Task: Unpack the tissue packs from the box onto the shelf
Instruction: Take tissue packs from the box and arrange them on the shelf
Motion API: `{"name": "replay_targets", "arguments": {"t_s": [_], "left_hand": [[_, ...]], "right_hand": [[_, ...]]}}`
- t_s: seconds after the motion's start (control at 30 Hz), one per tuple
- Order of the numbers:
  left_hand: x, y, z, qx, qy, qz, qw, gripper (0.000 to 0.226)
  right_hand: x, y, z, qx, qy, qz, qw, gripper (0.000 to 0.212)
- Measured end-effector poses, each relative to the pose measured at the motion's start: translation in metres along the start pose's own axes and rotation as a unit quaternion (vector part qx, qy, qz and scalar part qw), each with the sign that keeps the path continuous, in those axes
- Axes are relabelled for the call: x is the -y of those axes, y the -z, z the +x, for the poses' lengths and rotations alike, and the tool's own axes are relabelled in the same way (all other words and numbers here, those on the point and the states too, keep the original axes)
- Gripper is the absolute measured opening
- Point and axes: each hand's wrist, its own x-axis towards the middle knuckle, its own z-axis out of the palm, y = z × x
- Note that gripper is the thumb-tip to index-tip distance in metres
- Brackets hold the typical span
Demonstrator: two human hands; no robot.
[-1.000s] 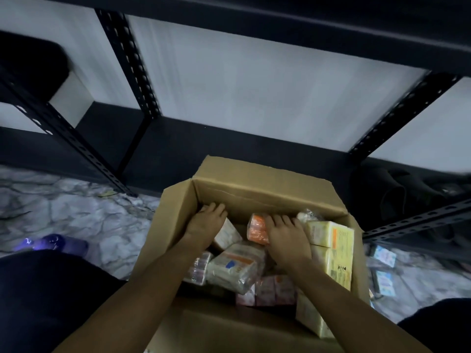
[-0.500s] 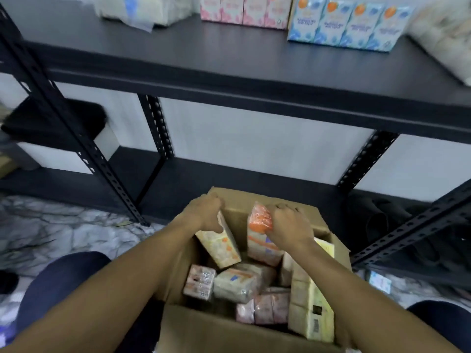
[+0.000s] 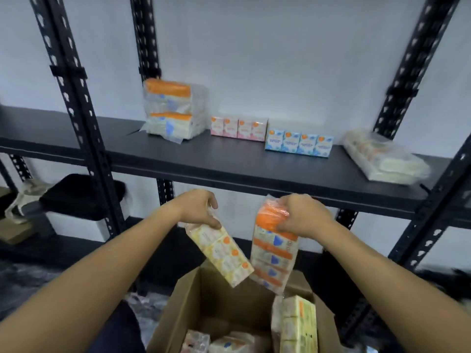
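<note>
My left hand (image 3: 201, 210) grips the top end of a pale yellow tissue pack (image 3: 221, 253), which hangs tilted above the open cardboard box (image 3: 183, 312). My right hand (image 3: 303, 217) holds an orange-and-white tissue pack (image 3: 274, 258) by its upper end, also above the box and just below the shelf's front edge. The black shelf (image 3: 229, 161) carries an orange-topped stack (image 3: 173, 110), a pink row (image 3: 239, 128), a blue row (image 3: 299, 146) and a clear-wrapped bundle (image 3: 382, 159). More packs, among them a yellow one (image 3: 298, 324), stay inside the box.
Black perforated uprights (image 3: 76, 110) stand left and right of the shelf bay. A black bag (image 3: 76, 197) and a cloth bag (image 3: 23, 200) lie on a lower shelf at left. Bare shelf surface stretches in front of the pink and blue rows.
Both hands rose out of the box, each lifting a tissue pack up toward the shelf edge. The camera tilted upward, bringing the stocked shelf into view.
</note>
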Motion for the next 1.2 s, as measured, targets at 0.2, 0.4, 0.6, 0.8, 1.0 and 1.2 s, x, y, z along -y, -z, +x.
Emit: {"name": "replay_targets", "arguments": {"t_s": [0.2, 0.4, 0.6, 0.8, 1.0, 1.2], "left_hand": [[-0.025, 0.091, -0.023, -0.049, -0.035, -0.072, 0.996, 0.045], [-0.044, 0.148, -0.027, -0.129, -0.072, -0.135, 0.98, 0.046], [-0.055, 0.18, -0.012, -0.207, -0.087, -0.182, 0.957, 0.045], [-0.049, 0.191, 0.018, -0.25, -0.093, -0.266, 0.926, 0.041], [-0.034, 0.183, 0.06, -0.298, -0.078, -0.324, 0.895, 0.041], [-0.012, 0.162, 0.095, -0.29, -0.061, -0.341, 0.892, 0.039]], "right_hand": [[-0.01, 0.118, -0.009, -0.016, -0.01, 0.043, 0.999, 0.039], [-0.028, 0.205, -0.018, -0.061, -0.018, 0.069, 0.996, 0.054], [-0.041, 0.267, -0.023, -0.11, -0.022, 0.083, 0.99, 0.036], [-0.056, 0.297, -0.009, -0.106, -0.021, 0.07, 0.992, 0.014], [-0.069, 0.302, 0.031, -0.095, -0.024, 0.068, 0.993, 0.038], [-0.092, 0.293, 0.082, -0.1, -0.017, 0.082, 0.992, 0.036]]}}
